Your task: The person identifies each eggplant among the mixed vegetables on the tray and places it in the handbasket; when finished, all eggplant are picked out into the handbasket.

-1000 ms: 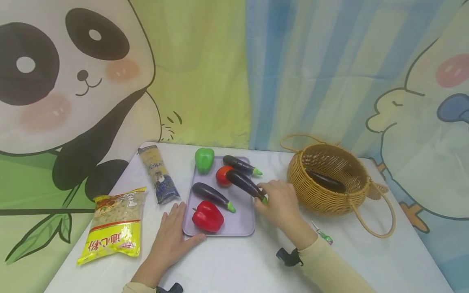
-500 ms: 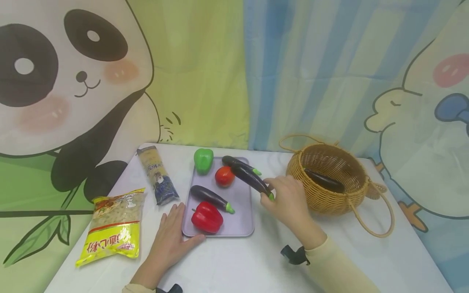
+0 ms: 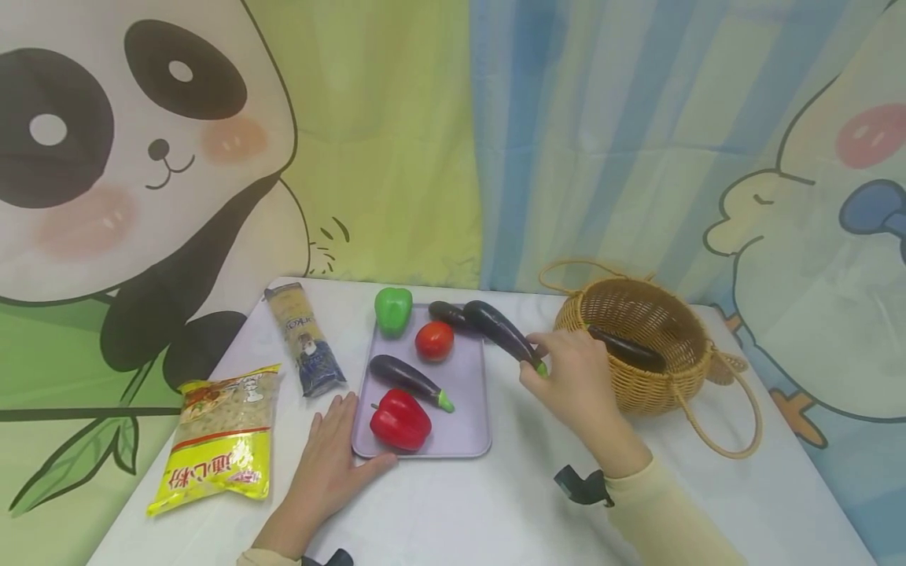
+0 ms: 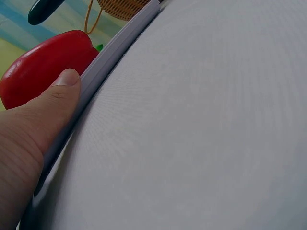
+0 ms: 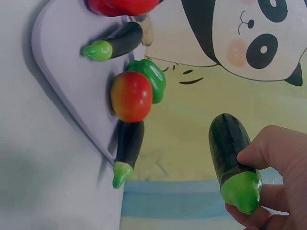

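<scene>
My right hand [image 3: 575,381] pinches an eggplant [image 3: 499,326] near its green stem end, between the tray and the basket. In the right wrist view the thumb and fingers grip this eggplant [image 5: 230,153], raised off the table. With fingers spread, my left hand [image 3: 324,464] rests at the near left corner of the lilac tray [image 3: 463,428]; its thumb [image 4: 64,88] lies along the tray's edge. On the tray are a red bell pepper [image 3: 400,420], a tomato [image 3: 434,341] and two eggplants, one in the middle [image 3: 406,379] and one at the back [image 3: 453,316], partly overlapped by the held eggplant.
A wicker basket [image 3: 630,393] with one eggplant [image 3: 626,350] inside stands on the right, its handle loop hanging toward the table. The green bell pepper [image 3: 393,310] sits at the tray's back left corner. A blue-ended pasta packet [image 3: 306,338] and a yellow macaroni bag [image 3: 219,440] lie left.
My right hand has carried the eggplant up off the tray and rightward, toward the basket, uncovering the tomato. My left hand has stayed at the tray's corner.
</scene>
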The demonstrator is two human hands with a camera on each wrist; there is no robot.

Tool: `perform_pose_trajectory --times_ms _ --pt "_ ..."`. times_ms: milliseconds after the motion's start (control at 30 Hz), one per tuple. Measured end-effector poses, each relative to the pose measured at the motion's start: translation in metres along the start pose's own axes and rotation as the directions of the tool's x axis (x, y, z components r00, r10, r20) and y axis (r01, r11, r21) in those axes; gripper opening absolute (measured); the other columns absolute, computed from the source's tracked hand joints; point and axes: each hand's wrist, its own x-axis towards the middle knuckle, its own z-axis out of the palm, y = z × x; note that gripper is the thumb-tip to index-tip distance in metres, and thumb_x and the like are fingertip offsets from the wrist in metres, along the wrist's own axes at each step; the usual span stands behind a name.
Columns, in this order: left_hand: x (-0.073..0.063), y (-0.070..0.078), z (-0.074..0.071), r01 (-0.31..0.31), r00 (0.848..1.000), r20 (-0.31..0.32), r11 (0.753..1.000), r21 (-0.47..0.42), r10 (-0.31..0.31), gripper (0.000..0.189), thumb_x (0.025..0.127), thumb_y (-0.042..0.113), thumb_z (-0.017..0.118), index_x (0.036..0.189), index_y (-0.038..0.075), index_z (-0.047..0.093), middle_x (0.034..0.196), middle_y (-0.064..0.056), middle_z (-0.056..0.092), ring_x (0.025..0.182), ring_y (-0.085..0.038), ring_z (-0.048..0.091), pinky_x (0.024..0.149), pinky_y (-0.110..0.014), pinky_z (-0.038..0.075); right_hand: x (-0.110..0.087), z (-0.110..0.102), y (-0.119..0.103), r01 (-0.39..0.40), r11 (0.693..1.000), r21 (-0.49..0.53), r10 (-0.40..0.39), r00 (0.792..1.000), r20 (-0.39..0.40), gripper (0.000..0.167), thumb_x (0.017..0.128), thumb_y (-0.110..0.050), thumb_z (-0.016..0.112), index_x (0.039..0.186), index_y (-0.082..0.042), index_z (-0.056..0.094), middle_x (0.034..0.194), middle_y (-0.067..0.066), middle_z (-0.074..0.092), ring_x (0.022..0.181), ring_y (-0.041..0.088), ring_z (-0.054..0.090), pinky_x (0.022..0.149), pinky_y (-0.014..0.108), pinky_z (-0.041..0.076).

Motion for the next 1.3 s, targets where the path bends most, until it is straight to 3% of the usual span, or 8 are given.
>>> perform_pose_trajectory --times_ms 333,800,1100,1300 --pt "0.000 0.000 -0.001 0.012 1.000 0.019 1.000 -0.014 -0.012 0.122 0.079 0.075 0.075 0.164 0.002 0.026 0.171 -0.020 0.031 0.162 -0.043 0.018 0.130 -0.066 0.015 -0.001 -0.012 0.012 -0.071 0.997 0.021 0.071 0.997 0.001 0.032 0.083 -0.024 0.076 0.113 -0.015 0.078 0.092 0.001 0.077 0.090 0.029 0.061 0.078 0.044 0.042" --pt "0.000 0.003 -0.003 0.010 1.000 0.023 1.000 -0.009 -0.010 0.122 0.081 0.077 0.072 0.164 0.001 0.026 0.170 -0.021 0.031 0.161 -0.043 0.019 0.130 -0.066 0.015 -0.003 -0.027 0.030 -0.090 0.995 0.033 0.092 0.993 -0.078 0.033 0.084 -0.027 0.077 0.114 -0.014 0.079 0.091 0.002 0.076 0.084 0.027 0.059 0.074 0.041 0.037" --pt "0.000 0.000 -0.002 -0.007 1.000 0.005 1.000 -0.008 0.007 0.122 0.080 0.075 0.073 0.163 -0.001 0.027 0.170 -0.023 0.032 0.161 -0.045 0.020 0.129 -0.066 0.017 -0.003 -0.038 0.044 -0.089 0.996 0.003 0.089 0.989 -0.116 0.035 0.083 -0.024 0.074 0.115 -0.012 0.079 0.093 0.008 0.078 0.082 0.030 0.058 0.071 0.046 0.039" --pt "0.001 0.000 -0.001 0.012 0.999 0.030 1.000 -0.013 -0.012 0.124 0.079 0.078 0.072 0.165 0.001 0.025 0.171 -0.021 0.030 0.162 -0.043 0.018 0.130 -0.066 0.016 -0.003 -0.044 0.051 -0.122 0.992 0.012 0.123 0.987 -0.105 0.034 0.084 -0.022 0.074 0.116 -0.011 0.078 0.096 0.010 0.078 0.088 0.032 0.058 0.074 0.050 0.037"
